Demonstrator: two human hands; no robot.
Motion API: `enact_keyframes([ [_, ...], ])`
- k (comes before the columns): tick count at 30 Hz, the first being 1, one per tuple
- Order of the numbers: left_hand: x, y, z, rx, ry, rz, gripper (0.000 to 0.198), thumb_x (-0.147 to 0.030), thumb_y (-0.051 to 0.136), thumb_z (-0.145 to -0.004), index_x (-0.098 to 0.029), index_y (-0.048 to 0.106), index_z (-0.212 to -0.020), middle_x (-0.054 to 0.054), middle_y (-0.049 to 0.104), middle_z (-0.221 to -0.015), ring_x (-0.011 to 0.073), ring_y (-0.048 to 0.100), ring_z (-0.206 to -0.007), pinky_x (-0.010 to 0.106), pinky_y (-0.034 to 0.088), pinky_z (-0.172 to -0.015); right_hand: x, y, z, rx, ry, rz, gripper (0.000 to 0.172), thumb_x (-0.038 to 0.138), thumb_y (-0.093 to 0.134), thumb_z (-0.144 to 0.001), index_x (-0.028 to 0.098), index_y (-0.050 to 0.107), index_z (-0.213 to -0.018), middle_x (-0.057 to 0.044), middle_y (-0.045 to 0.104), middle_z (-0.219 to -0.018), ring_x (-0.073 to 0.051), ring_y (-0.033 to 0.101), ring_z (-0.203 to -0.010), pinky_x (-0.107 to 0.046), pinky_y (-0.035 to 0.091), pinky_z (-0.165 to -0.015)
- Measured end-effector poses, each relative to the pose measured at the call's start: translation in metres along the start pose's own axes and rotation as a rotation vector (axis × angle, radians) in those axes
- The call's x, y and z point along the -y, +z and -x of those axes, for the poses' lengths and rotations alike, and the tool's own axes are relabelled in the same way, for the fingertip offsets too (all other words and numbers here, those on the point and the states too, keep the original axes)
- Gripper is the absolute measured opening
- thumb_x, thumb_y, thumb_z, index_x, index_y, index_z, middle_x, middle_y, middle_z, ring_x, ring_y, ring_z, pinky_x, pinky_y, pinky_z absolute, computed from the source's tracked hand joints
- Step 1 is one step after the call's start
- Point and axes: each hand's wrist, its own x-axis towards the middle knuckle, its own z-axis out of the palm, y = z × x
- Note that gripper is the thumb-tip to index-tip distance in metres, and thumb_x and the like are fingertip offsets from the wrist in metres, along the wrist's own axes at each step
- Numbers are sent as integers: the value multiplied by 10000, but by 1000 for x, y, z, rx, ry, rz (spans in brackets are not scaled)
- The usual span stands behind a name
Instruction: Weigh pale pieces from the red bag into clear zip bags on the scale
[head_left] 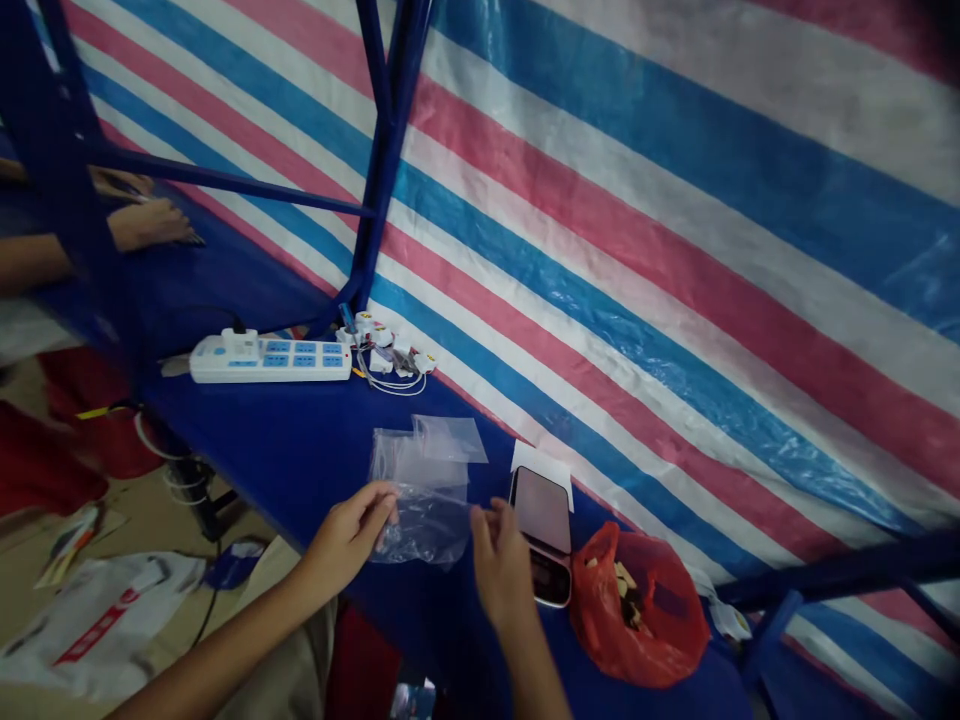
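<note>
Between my two hands a clear plastic bag (pixel 424 530) is stretched above the blue table. My left hand (pixel 358 525) pinches the bag's upper left corner. At its upper right corner, my right hand (pixel 496 545) is closed on the edge. Just behind lie more clear plastic bags (pixel 450 440), partly overlapping. To the right of my right hand is a flat scale-like device (pixel 544 510) with a dark display, and a white paper (pixel 562 470) sticks out from behind it.
A red plastic bag (pixel 637 610) with small pieces inside sits at the right. Toward the back left are a white power strip (pixel 300 362) and tangled cables with white plugs (pixel 382 350). Blue metal posts (pixel 382 170) frame the table; another person's hand (pixel 150 222) shows at far left.
</note>
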Motion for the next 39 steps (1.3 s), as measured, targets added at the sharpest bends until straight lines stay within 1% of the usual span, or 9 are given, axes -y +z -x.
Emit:
enact_keyframes([
  [5,4,10,3,-38,23,-60,361,-552,466,-963,-221,587,-1039,-30,613,-727,118,522,-506,244,436,-524,-35,43,30,-62,157,-401,507,746,504,-853,243,561,-875,0,611,-709,-186,598,-603,-313,520,-579],
  [10,1,15,3,-108,61,-244,385,-552,473,-952,-220,638,-1056,21,713,-829,196,676,-763,280,502,-719,-41,37,22,-160,94,-210,514,709,421,-935,243,559,-768,-8,584,-687,-189,564,-647,-303,477,-628],
  [16,2,8,2,-35,68,-411,357,-507,442,-955,-223,618,-1081,44,748,-877,239,715,-813,314,510,-767,-30,5,41,-147,-29,206,537,598,302,-1015,203,632,-1168,-177,688,-1141,-338,665,-1031,-465,508,-877],
  [19,0,6,3,9,43,-488,389,-467,403,-964,-208,555,-1210,57,746,-887,253,718,-788,337,515,-746,-14,8,54,-150,-187,314,549,517,322,-1030,172,561,-1384,-214,599,-1370,-372,568,-1272,-563,461,-1027],
  [22,-2,8,3,49,31,-550,438,-423,362,-974,-191,488,-1324,85,749,-954,273,729,-872,362,527,-781,-7,28,60,75,-396,400,580,469,429,-1017,170,469,-1512,-175,463,-1559,-380,354,-1485,-655,283,-1184],
  [25,-1,10,3,61,9,-639,485,-390,322,-984,-170,426,-1403,101,745,-965,282,730,-889,384,533,-796,-19,45,59,189,-415,497,688,528,498,-988,154,408,-1558,-181,332,-1627,-427,261,-1518,-743,192,-1183],
  [33,5,10,7,14,78,-625,452,-395,320,-1000,-204,458,-1386,63,741,-944,241,736,-846,340,537,-748,-66,31,68,92,-439,658,723,497,474,-1014,162,257,-1617,-172,207,-1666,-395,213,-1535,-655,326,-1178],
  [36,2,4,6,-27,110,-594,458,-446,338,-1009,-210,465,-1381,43,744,-948,212,732,-802,306,527,-710,-74,27,76,6,-457,579,705,434,499,-1014,172,252,-1620,-168,266,-1660,-379,268,-1526,-613,381,-1160],
  [39,-6,-5,-1,-44,156,-618,444,-457,361,-1010,-212,483,-1359,32,750,-958,200,731,-774,283,501,-660,-66,21,71,-151,-435,425,523,372,459,-1031,162,437,-1509,-189,512,-1513,-328,499,-1397,-517,484,-1079],
])
